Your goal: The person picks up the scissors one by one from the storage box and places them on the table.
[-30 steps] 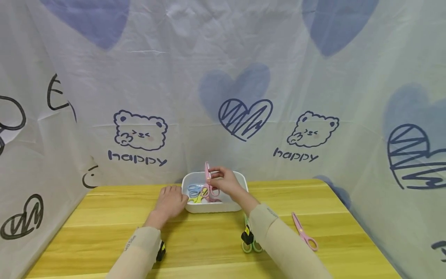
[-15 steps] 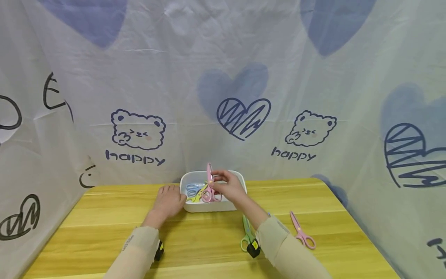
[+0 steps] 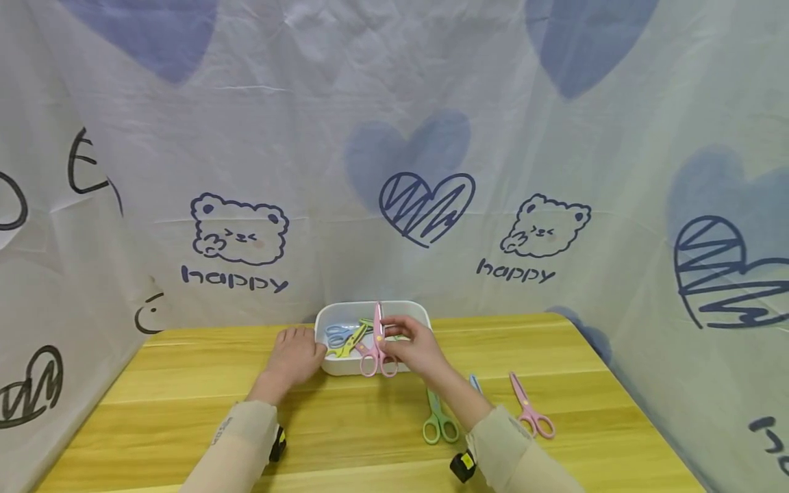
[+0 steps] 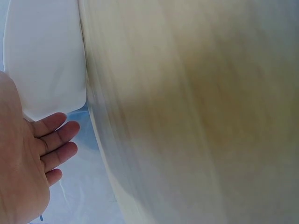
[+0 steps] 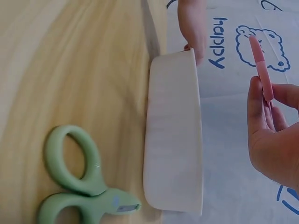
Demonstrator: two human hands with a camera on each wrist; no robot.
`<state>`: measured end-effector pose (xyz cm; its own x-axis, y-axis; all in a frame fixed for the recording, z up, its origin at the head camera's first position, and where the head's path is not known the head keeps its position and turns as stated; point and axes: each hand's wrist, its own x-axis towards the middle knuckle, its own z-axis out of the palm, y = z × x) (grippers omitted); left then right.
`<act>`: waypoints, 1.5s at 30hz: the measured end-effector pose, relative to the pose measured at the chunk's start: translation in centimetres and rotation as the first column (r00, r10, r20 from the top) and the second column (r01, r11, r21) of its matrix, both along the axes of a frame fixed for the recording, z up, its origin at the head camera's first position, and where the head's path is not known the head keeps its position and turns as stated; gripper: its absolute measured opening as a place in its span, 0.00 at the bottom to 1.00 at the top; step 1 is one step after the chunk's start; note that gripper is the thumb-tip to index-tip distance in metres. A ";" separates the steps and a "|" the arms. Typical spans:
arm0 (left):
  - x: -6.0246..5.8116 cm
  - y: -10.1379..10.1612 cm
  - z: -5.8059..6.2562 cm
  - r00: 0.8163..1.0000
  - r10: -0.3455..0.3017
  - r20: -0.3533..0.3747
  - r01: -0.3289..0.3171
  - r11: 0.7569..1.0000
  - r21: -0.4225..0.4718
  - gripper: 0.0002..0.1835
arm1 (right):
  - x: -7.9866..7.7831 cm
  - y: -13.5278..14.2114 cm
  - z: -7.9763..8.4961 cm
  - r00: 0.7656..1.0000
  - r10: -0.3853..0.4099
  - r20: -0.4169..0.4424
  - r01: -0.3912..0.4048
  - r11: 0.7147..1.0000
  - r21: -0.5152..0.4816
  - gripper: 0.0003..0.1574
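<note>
My right hand (image 3: 419,346) pinches a pair of pink scissors (image 3: 379,342) near the pivot, between thumb and fingers. They stand with blades up and handle loops low, overlapping the front of the white bin (image 3: 345,368) in the head view. The right wrist view shows the pink scissors (image 5: 263,74) edge-on in the fingertips. My left hand (image 3: 296,356) is at the bin's left end, thumb at the rim. In the left wrist view its fingers (image 4: 58,137) reach out loosely beside the bin wall. Inside the bin lie blue scissors (image 3: 337,335), yellow scissors (image 3: 353,341) and others partly hidden.
On the wooden table (image 3: 185,411), right of the bin, lie green scissors (image 3: 435,419), blue scissors (image 3: 474,383) partly behind my right arm, and another pink pair (image 3: 529,411). A printed cloth (image 3: 333,137) hangs behind the table.
The right hand has brought the pink scissors slightly right and lower, from inside the bin to over its front rim. More of the green and blue scissors shows. The left hand stays at the bin.
</note>
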<state>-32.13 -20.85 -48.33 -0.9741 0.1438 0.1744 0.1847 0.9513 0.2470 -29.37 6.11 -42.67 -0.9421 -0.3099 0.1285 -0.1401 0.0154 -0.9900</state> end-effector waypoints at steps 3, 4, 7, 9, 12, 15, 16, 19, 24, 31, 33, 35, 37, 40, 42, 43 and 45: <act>0.0 -0.1 0.0 1.000 -0.001 0.001 0.001 1.000 -0.001 0.27 | 0.5 0.3 -0.4 1.000 -0.004 0.003 0.004 1.000 0.001 0.28; 0.0 -0.1 -0.1 1.000 0.000 0.000 0.000 1.000 -0.003 0.27 | 0.7 0.4 -0.6 1.000 -0.001 0.004 0.001 1.000 -0.001 0.28; -0.1 -0.1 -0.1 1.000 -0.001 -0.003 0.001 1.000 -0.003 0.27 | 1.2 0.6 -1.0 1.000 0.014 0.017 -0.014 1.000 -0.006 0.29; -0.1 -0.1 -0.2 1.000 -0.002 -0.006 0.002 1.000 -0.005 0.27 | 1.6 0.8 -1.2 0.999 0.029 0.025 -0.028 1.000 -0.011 0.30; 0.0 -0.2 -0.3 1.000 -0.004 -0.009 0.004 1.000 -0.008 0.26 | 2.1 1.0 -1.6 0.998 0.049 0.037 -0.049 0.999 -0.006 0.30; -0.1 -0.2 -0.3 1.000 -0.006 -0.011 0.006 1.000 -0.008 0.26 | 2.6 1.2 -2.1 0.997 0.067 0.045 -0.067 0.998 0.005 0.31; -0.1 -0.2 -0.3 1.000 -0.007 -0.012 0.007 1.000 -0.008 0.26 | 2.7 1.3 -2.2 0.996 0.070 0.053 -0.070 0.997 0.010 0.31; -0.1 -0.2 -0.3 1.000 -0.008 -0.013 0.008 1.000 -0.011 0.26 | 2.9 1.4 -2.8 0.995 0.079 0.064 -0.080 0.997 0.020 0.31; -0.1 -0.1 -0.2 1.000 -0.007 -0.008 0.007 1.000 -0.011 0.25 | 3.3 1.7 -3.6 0.995 0.075 0.063 -0.079 0.995 0.061 0.30; 0.0 -0.1 -0.2 1.000 -0.004 0.001 0.004 1.000 -0.010 0.27 | 3.8 2.3 -4.6 0.993 0.088 0.077 -0.096 0.989 0.110 0.30; 0.0 -0.1 -0.2 1.000 -0.002 0.001 0.002 1.000 -0.013 0.27 | 4.0 2.5 -4.7 0.993 0.088 0.079 -0.098 0.986 0.132 0.30; 0.0 -0.1 -0.2 1.000 -0.001 0.002 0.001 1.000 -0.013 0.27 | 4.1 2.7 -4.9 0.993 0.087 0.077 -0.098 0.983 0.156 0.30; 0.0 -0.2 -0.2 1.000 -0.001 0.000 0.001 1.000 -0.014 0.26 | 4.3 2.8 -5.0 0.993 0.089 0.071 -0.101 0.978 0.183 0.29; -0.1 -0.1 -0.3 1.000 -0.002 -0.002 0.002 1.000 -0.014 0.26 | 4.4 2.9 -5.3 0.993 0.101 0.062 -0.112 0.970 0.215 0.28; -0.1 -0.1 -0.3 1.000 -0.004 -0.007 0.004 1.000 -0.015 0.26 | 4.5 2.9 -5.4 0.992 0.114 0.058 -0.124 0.966 0.225 0.28; -0.2 -0.1 -0.4 1.000 -0.004 -0.007 0.004 1.000 -0.015 0.26 | 4.5 3.0 -5.5 0.991 0.119 0.062 -0.130 0.966 0.224 0.28; -0.3 0.0 -0.4 1.000 -0.004 -0.010 0.004 1.000 -0.013 0.26 | 4.6 3.0 -5.6 0.989 0.133 0.070 -0.145 0.965 0.217 0.29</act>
<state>-32.40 -20.87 -48.75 -0.9717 0.1504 0.1821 0.1912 0.9535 0.2329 -24.78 9.15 -48.31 -0.8913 -0.4534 -0.0084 -0.1020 0.2183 -0.9705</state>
